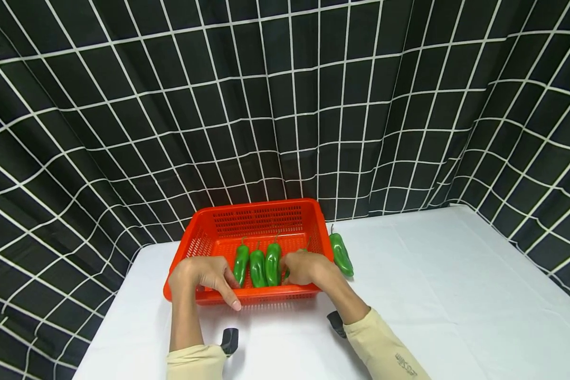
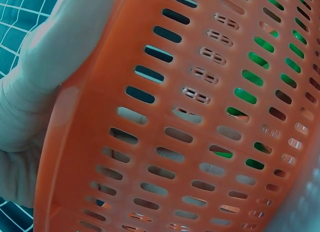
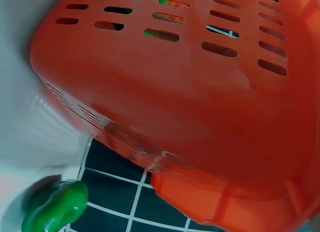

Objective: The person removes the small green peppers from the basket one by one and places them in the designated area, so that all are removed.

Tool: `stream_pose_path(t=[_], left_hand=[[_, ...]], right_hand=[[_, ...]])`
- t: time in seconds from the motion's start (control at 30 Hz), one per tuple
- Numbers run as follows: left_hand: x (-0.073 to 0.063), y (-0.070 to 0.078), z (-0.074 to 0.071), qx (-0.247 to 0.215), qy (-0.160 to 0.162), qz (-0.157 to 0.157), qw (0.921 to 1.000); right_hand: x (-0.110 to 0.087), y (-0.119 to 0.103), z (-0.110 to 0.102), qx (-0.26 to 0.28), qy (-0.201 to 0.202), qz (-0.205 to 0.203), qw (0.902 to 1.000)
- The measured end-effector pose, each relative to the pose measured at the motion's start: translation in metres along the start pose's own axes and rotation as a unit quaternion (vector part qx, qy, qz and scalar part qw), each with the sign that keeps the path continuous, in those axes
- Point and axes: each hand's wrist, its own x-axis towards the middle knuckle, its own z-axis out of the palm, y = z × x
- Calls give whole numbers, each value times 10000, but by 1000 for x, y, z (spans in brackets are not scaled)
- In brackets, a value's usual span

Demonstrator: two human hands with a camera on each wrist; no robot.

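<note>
A red slotted plastic basket [image 1: 256, 211] holds several green peppers lying side by side, among them a pepper [image 1: 241, 262] at the left, one [image 1: 257, 268] beside it and another [image 1: 273, 264] further right. My left hand [image 1: 206, 272] grips the basket's front rim near the left corner, thumb outside and fingers inside; the left wrist view shows the hand [image 2: 37, 77] behind the slotted wall. Inside the right end, my right hand [image 1: 306, 266] holds a green pepper [image 1: 286, 273], mostly hidden under the fingers. The right wrist view shows only the basket's outside [image 3: 175, 107], not the fingers.
One more green pepper [image 1: 341, 254] lies on the white cloth [image 1: 427, 274] just outside the basket's right wall. A black curtain [image 1: 285, 105] with white grid lines hangs right behind the basket.
</note>
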Motion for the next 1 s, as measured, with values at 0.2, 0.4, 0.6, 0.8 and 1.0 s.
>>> stream_pose_path(t=[0.2,0.4,0.6,0.8,1.0], left_hand=[[-1,-2,0,-25,-20,-53,10000],[-1,-2,0,-64,-22,-37,10000],[-1,-1,0,-83,8,-51,10000],[-2,-1,1,-109,27,-81,9999],[-2,-2,1,-144,71,-156,9997]], right_hand=[[3,2,2,31,-128,-126,9998],[4,2,2,57,-32,-142,9999],[6,1,3,188,359,146,9991],[7,-1,8,16,986,546,9936],[8,-5,12,-225,971,755,9922]])
